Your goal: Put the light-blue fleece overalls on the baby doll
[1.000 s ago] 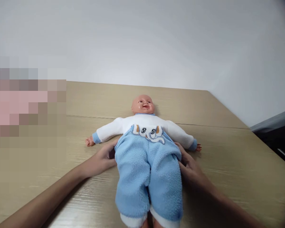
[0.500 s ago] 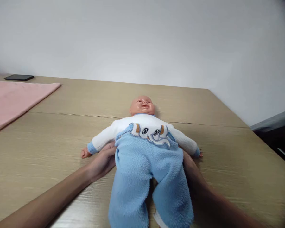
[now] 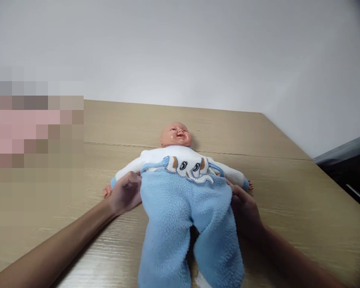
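A baby doll (image 3: 176,135) lies on its back, head away from me, arms spread to both sides. It wears a white fleece top (image 3: 156,157) with light blue cuffs and light blue fleece trousers (image 3: 168,216) with an elephant face on the bib. My left hand (image 3: 126,193) pinches the trousers' waist at the left side, thumb on top. At the opposite side my right hand (image 3: 245,204) grips the waist too, its fingertips partly hidden by the cloth. The waistband is pulled wide between both hands. The doll's feet are mostly out of view.
Under the doll is a wooden table (image 3: 288,192) with a seam across it. A pale wall (image 3: 180,52) stands behind. At the left a pink patch (image 3: 15,128) is blurred into blocks. A dark object (image 3: 351,172) sits beyond the table's right edge.
My hands have come up from beside the doll's hips to the trousers' waist and stretched it outward. The doll's head has shifted slightly left in view.
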The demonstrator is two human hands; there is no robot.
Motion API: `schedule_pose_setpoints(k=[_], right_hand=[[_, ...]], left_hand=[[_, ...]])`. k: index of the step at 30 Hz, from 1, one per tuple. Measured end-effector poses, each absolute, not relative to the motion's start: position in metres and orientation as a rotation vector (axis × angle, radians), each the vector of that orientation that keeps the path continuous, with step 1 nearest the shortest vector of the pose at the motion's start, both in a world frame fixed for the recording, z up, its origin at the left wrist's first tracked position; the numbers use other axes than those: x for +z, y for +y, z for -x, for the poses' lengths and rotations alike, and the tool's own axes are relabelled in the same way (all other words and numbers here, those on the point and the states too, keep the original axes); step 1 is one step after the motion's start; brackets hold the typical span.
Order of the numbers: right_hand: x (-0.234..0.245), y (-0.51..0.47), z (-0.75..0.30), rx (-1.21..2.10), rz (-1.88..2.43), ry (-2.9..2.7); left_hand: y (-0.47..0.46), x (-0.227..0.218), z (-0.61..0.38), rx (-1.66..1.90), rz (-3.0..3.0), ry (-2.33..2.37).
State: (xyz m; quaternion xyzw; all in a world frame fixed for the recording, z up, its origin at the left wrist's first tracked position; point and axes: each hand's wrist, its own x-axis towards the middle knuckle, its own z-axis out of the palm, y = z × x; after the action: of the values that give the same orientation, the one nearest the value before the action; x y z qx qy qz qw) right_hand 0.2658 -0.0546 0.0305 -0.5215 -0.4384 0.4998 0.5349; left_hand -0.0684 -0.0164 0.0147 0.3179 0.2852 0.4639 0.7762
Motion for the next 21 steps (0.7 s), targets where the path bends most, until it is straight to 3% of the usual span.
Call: schedule_pose_setpoints(k=[6,11,17,21], right_hand=[[0.031,-0.054,-0.266,1.467,1.106,-1.068],[0.033,-0.051,-0.274,1.514,0.986,-1.099],[0.043,-0.033,-0.267,1.098,1.166,-1.520],[0.041,-0.019,-0.254,1.014,1.233,-1.510]], left_hand=[[-0.020,0.027,0.080,0.810,-1.058,0.780],[-0.015,0.034,0.086,0.929,-1.325,0.920],[-0.013,0.052,0.077,1.192,-1.737,0.956],[-0.013,0.051,0.072,1.137,-1.511,1.019]])
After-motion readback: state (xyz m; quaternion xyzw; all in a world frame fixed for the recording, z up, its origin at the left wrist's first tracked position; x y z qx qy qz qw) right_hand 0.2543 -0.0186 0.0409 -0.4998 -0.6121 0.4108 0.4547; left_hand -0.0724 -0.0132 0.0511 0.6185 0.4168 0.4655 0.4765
